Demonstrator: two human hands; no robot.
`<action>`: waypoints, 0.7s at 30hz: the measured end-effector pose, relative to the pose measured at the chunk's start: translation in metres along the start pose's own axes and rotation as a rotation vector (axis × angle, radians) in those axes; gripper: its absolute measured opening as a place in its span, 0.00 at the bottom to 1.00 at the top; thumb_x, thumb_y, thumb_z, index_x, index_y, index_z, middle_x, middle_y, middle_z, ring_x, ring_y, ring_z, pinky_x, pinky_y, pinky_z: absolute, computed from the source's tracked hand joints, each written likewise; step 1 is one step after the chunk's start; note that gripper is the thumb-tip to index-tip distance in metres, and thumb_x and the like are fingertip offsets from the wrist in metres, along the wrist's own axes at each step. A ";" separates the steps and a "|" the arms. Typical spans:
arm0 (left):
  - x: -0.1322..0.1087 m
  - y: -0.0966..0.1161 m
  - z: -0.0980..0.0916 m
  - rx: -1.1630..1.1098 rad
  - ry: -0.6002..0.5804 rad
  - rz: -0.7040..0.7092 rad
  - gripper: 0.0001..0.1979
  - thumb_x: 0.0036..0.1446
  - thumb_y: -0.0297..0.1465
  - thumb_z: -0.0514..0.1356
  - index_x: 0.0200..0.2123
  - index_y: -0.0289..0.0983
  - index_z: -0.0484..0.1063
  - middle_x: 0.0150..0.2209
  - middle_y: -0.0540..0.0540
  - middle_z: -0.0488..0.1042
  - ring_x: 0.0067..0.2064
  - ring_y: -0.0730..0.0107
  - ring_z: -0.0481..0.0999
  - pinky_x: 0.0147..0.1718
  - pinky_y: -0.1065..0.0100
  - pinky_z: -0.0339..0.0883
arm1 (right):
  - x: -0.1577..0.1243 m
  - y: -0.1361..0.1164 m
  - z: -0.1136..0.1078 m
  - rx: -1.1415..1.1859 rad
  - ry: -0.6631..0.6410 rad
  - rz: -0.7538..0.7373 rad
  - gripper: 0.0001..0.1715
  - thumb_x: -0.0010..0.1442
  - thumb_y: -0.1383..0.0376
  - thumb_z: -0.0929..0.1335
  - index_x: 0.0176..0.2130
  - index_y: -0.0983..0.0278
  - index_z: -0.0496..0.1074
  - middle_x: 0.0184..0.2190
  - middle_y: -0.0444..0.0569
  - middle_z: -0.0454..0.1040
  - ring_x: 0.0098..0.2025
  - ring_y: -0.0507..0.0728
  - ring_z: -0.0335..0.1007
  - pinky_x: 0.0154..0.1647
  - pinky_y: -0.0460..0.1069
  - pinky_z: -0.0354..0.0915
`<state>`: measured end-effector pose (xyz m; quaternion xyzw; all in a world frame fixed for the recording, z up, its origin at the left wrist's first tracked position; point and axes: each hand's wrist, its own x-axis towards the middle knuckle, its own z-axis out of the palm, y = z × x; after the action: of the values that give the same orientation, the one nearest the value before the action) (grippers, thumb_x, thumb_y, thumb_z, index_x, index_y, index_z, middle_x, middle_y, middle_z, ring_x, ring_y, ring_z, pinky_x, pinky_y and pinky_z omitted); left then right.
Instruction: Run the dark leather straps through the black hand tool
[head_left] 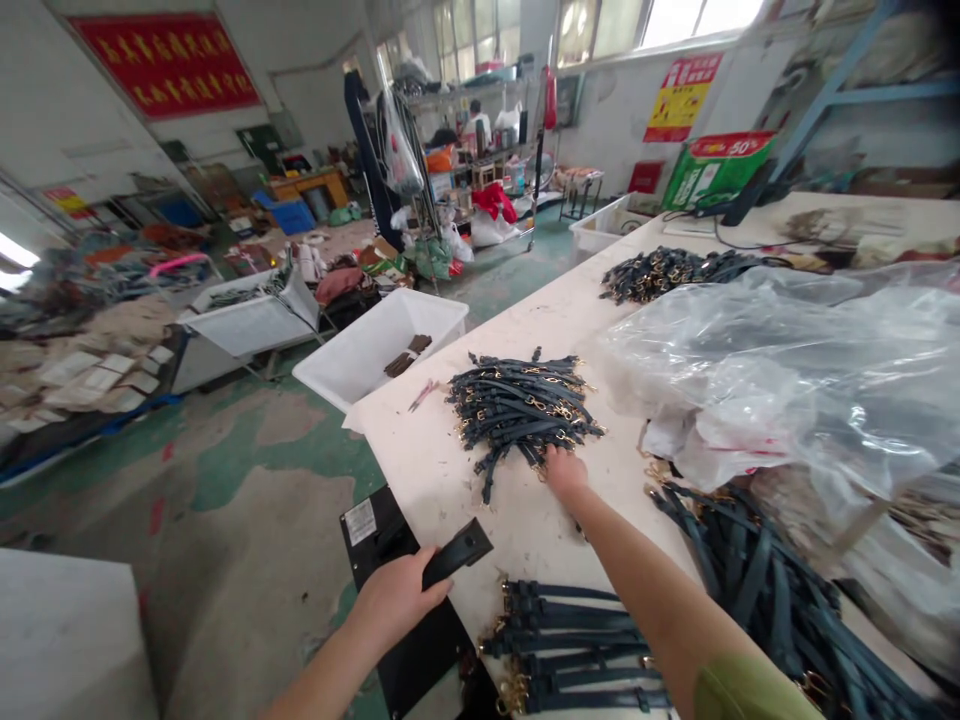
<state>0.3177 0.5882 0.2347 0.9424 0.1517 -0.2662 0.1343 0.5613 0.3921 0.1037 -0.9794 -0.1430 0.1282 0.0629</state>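
My left hand (401,600) is wrapped round a black handle-like object (459,552) with a flat, wider end, held over the table's near left edge. My right hand (566,474) reaches forward to the near edge of a heap of dark blue-grey straps (521,400) with gold-coloured clasps. Its fingers are curled on a strap end there, and the fingertips are partly hidden. Nearer me, a row of similar straps (577,640) lies side by side under my right forearm. A looser pile of long dark straps (765,570) lies to the right.
On the white table (420,470) lie small scissors (424,395), a farther strap heap (667,272) and clear plastic sheeting (810,350). A white bin (382,345) stands against the table's far left edge. A black machine-like box (375,530) is below the near left edge.
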 end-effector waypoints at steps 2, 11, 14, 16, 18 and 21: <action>0.000 -0.006 0.001 -0.010 -0.001 0.009 0.26 0.49 0.48 0.48 0.49 0.44 0.61 0.41 0.46 0.72 0.41 0.63 0.71 0.38 0.67 0.61 | 0.010 0.005 -0.007 0.022 -0.109 -0.052 0.20 0.54 0.68 0.59 0.47 0.66 0.63 0.41 0.58 0.67 0.40 0.58 0.65 0.37 0.49 0.58; -0.011 -0.024 0.010 -0.015 -0.021 0.010 0.24 0.49 0.47 0.48 0.47 0.44 0.62 0.39 0.45 0.73 0.39 0.62 0.71 0.34 0.68 0.62 | -0.061 0.008 -0.009 -0.032 -0.178 -0.470 0.21 0.59 0.58 0.52 0.45 0.58 0.66 0.38 0.49 0.69 0.39 0.55 0.63 0.38 0.47 0.55; -0.017 -0.022 0.013 0.017 -0.048 0.050 0.23 0.49 0.48 0.47 0.45 0.44 0.64 0.37 0.46 0.73 0.38 0.62 0.72 0.31 0.69 0.62 | -0.092 -0.009 0.018 -0.079 -0.194 -0.533 0.20 0.60 0.59 0.53 0.45 0.58 0.66 0.36 0.50 0.68 0.39 0.55 0.62 0.38 0.47 0.54; -0.020 -0.022 0.014 0.044 -0.062 0.059 0.23 0.49 0.49 0.47 0.44 0.43 0.64 0.37 0.46 0.73 0.37 0.63 0.72 0.31 0.69 0.62 | -0.104 -0.016 0.033 -0.059 -0.184 -0.537 0.19 0.59 0.61 0.54 0.47 0.59 0.65 0.37 0.50 0.67 0.40 0.55 0.61 0.39 0.47 0.53; -0.023 -0.023 0.016 0.080 -0.069 0.064 0.23 0.49 0.49 0.47 0.43 0.43 0.64 0.36 0.46 0.73 0.37 0.62 0.72 0.30 0.69 0.62 | -0.110 -0.018 0.041 -0.023 -0.142 -0.537 0.19 0.58 0.62 0.56 0.47 0.59 0.64 0.41 0.50 0.65 0.42 0.54 0.59 0.42 0.48 0.51; -0.022 -0.024 0.018 0.133 -0.066 0.094 0.24 0.48 0.50 0.47 0.43 0.43 0.65 0.35 0.45 0.73 0.36 0.62 0.72 0.30 0.68 0.62 | -0.115 -0.014 0.046 0.007 -0.063 -0.517 0.19 0.57 0.62 0.59 0.48 0.58 0.63 0.46 0.51 0.61 0.46 0.56 0.55 0.46 0.49 0.48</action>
<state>0.2830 0.5992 0.2277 0.9460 0.0850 -0.2999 0.0888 0.4390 0.3756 0.0883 -0.9055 -0.3901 0.1389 0.0924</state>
